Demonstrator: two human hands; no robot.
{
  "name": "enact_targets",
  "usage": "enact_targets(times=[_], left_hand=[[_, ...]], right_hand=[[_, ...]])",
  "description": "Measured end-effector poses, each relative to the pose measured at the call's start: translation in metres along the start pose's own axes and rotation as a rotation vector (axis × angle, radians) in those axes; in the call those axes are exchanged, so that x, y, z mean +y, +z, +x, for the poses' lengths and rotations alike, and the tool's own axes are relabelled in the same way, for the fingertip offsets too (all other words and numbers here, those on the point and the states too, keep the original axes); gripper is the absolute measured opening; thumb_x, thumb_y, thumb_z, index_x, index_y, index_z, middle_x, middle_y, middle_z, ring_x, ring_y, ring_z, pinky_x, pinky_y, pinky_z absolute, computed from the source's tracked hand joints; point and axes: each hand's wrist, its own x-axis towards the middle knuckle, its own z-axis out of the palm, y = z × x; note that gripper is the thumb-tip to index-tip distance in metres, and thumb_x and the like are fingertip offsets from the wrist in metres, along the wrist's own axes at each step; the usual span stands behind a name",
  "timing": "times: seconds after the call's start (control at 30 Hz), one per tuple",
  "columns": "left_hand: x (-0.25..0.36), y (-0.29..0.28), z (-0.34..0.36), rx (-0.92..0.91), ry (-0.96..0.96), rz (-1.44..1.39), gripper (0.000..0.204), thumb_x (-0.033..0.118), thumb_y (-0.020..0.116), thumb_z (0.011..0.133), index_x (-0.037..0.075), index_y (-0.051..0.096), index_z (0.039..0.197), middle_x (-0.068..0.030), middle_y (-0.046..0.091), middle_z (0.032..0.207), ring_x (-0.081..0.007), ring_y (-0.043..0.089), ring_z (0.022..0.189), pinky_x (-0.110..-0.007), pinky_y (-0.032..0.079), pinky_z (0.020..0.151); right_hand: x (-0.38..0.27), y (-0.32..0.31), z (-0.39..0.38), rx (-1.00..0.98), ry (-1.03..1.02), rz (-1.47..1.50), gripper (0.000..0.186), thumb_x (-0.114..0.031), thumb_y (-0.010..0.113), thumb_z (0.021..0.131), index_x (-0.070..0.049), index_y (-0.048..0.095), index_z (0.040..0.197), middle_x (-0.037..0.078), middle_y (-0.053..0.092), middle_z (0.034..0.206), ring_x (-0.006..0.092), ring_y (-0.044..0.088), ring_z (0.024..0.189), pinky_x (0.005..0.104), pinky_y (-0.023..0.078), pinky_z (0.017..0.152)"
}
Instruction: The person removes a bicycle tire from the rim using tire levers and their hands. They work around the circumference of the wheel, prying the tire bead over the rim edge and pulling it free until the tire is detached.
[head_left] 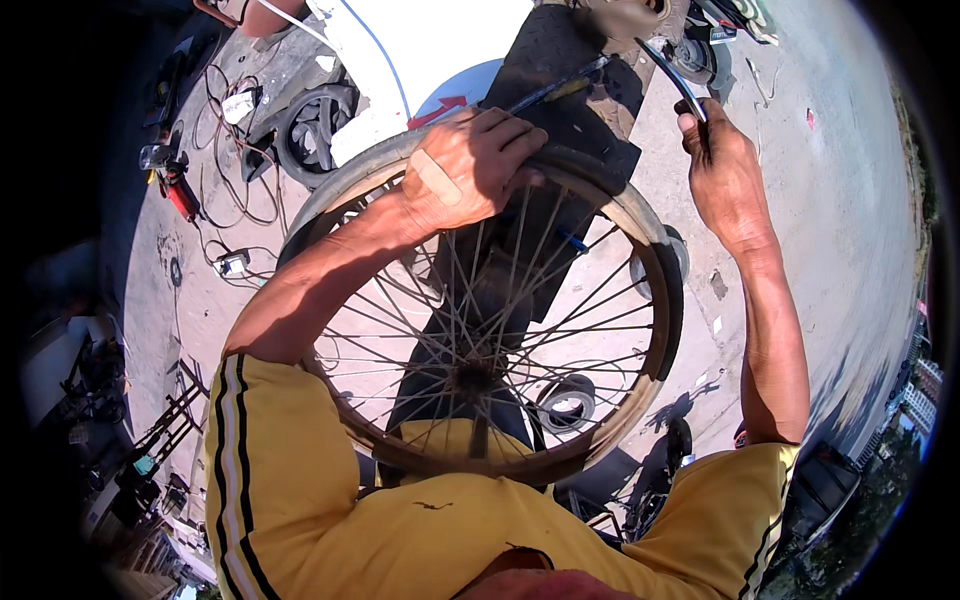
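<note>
Under hard sunlight on paved ground (830,150), we look down on a spoked wheel (478,378) at the near middle of the scene, in front of a yellow shirt (460,510), with a worn tyre (358,166) around its rim (638,222). In our judgement, the step in hand, steadying the wheel while managing a bar (672,78), goes best with the wheel braced against turning, the fingers kept clear of the bar's tip, and any contact made slowly and low against the rim, sparing the spokes (580,333). The left hand (468,168), a pale plaster (437,178) near its wrist, grasps the wheel's far edge, its fingers bent over the tyre. The right hand (725,175), raised at far right and apart from the wheel, is clenched around the near end of the slim, curved bar, whose free end points far and left; we cannot tell whether that tip touches anything. A red power tool (178,195) lies at left, and a smaller dark ring (553,393) shows through the spokes, right of the hub
</note>
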Motion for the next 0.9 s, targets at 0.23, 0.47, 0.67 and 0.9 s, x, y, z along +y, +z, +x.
enact_targets(times=[0.23,0.47,0.67,0.9], left_hand=[[-0.011,-0.018,-0.005,-0.152,-0.042,-0.03,0.059,0.031,0.074,0.091,0.007,0.056,0.142,-0.0151,0.065,0.131,-0.0333,0.065,0.119,-0.045,0.053,0.103],[-0.017,-0.018,-0.036,0.044,-0.225,0.156,0.046,0.042,0.072,0.091,0.005,0.064,0.116,-0.0114,0.068,0.108,-0.0288,0.069,0.1,-0.041,0.057,0.084],[-0.024,-0.007,-0.039,0.244,-0.079,0.185,0.04,0.042,0.073,0.09,0.005,0.069,0.104,-0.007,0.069,0.094,-0.0249,0.07,0.09,-0.036,0.058,0.076],[-0.028,-0.002,-0.041,0.242,-0.042,0.211,0.037,0.039,0.073,0.09,0.005,0.071,0.105,-0.0088,0.071,0.097,-0.0248,0.07,0.092,-0.034,0.057,0.074]], right_hand=[[-0.043,-0.063,-0.054,-0.007,0.23,1.174,0.033,-0.024,0.059,0.107,-0.005,0.058,0.133,0.0,0.055,0.075,0.0066,0.047,0.058,0.0225,0.041,0.047],[-0.062,-0.108,-0.086,-0.417,0.463,1.22,0.042,-0.013,0.057,0.104,0.007,0.053,0.14,0.001,0.051,0.082,0.0023,0.036,0.056,0.0172,0.028,0.041],[-0.045,-0.136,-0.042,0.573,-0.163,0.819,0.037,-0.023,0.045,0.112,-0.002,0.055,0.14,-0.001,0.043,0.07,0.008,0.04,0.053,0.0266,0.041,0.047],[-0.082,-0.089,-0.049,-0.29,0.272,0.368,0.04,-0.037,0.052,0.11,-0.003,0.066,0.092,-0.005,0.043,0.058,0.0065,0.036,0.05,0.0263,0.031,0.05]])
